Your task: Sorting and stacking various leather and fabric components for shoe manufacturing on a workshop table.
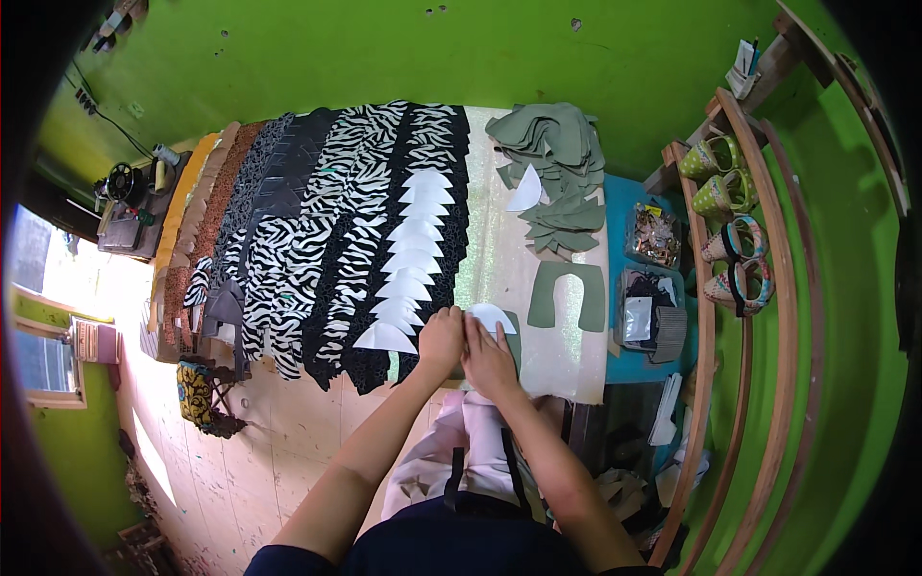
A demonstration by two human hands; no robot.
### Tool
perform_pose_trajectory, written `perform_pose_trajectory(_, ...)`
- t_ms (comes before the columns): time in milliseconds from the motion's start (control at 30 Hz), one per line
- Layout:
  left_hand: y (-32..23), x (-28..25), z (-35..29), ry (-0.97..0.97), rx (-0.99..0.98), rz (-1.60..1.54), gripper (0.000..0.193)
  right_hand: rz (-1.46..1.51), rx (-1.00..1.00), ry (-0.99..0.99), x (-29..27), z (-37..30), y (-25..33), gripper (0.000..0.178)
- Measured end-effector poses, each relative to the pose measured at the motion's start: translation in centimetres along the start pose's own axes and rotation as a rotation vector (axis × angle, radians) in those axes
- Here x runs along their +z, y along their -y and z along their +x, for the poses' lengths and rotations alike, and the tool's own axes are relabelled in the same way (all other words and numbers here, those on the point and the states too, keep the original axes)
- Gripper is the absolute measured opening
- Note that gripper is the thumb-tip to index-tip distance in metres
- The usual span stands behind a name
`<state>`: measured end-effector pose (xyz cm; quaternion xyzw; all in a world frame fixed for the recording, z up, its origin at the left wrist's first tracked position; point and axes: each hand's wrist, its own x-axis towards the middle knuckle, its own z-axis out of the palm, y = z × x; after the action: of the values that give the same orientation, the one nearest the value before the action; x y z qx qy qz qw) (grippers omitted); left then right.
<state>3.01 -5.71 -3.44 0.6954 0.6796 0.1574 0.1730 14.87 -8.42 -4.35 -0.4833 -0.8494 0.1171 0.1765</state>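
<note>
Room: bright green walls [317, 58] are enclosing the work area, and daylight is coming in at the left.
Work surface: a pale, glittery sheet [490, 221] is lying beneath rows of cut pieces.
Left hand [442, 338]: its fingers are curling inward, close beside the right hand; whether they are gripping anything, I cannot tell.
Right hand [491, 363]: it is lying open, fingers stretching forward onto the near part of a white half-moon piece [492, 313].
Under the fingers: that half-moon is resting on a flat, dull green piece [514, 344], near the sheet's front edge.
Beside the left hand: a column of overlapping white half-moons [413, 259] is running away across black, textured pieces [373, 370].
Farther left: black-and-white zebra-striped pieces [341, 154] are overlapping in rows.
Right part: a dull green U-shaped piece [543, 298] is lying flat; beyond it, a loose heap of dull green pieces [552, 134] is spreading, with another white half-moon [525, 190] lying along its left side.
Far right: a tall wooden rack [707, 336] is holding green dotted shoes [708, 158] and multicoloured patterned shoes [727, 288].
</note>
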Motion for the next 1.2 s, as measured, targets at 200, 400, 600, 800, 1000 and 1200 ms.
perform_pose_trajectory(200, 0.5, 0.3, -0.5, -0.056, -0.017, 0.055, 0.012, -0.056, 0.255, 0.047, -1.2, -1.4, -2.6, 0.058)
perform_pose_trajectory(400, -0.8, -0.6, 0.4, -0.195, 0.055, 0.196, 0.047, -0.111, 0.240, -0.004, -1.2, -2.0, -3.3, 0.054)
perform_pose_trajectory(600, -0.4, -0.6, 1.6, 0.099, 0.211, 0.207, 0.043, 0.142, 0.255, -0.109, -2.7, 0.8, -4.2, 0.049)
perform_pose_trajectory(800, 0.0, -1.1, 1.7, 0.250, 0.201, 0.223, 0.023, 0.038, 0.259, 0.111, -3.0, 2.1, -4.8, 0.039)
perform_pose_trajectory(1000, 0.9, -5.6, -0.9, 0.253, 0.009, -0.434, 0.025, 0.609, 0.341, 0.165, -5.8, 2.2, -4.8, 0.028)
perform_pose_trajectory(1200, 4.2, -10.4, -4.5, 0.024, -0.228, -0.593, 0.029, 1.035, 0.387, 0.209, -4.9, 3.6, 0.0, 0.027)
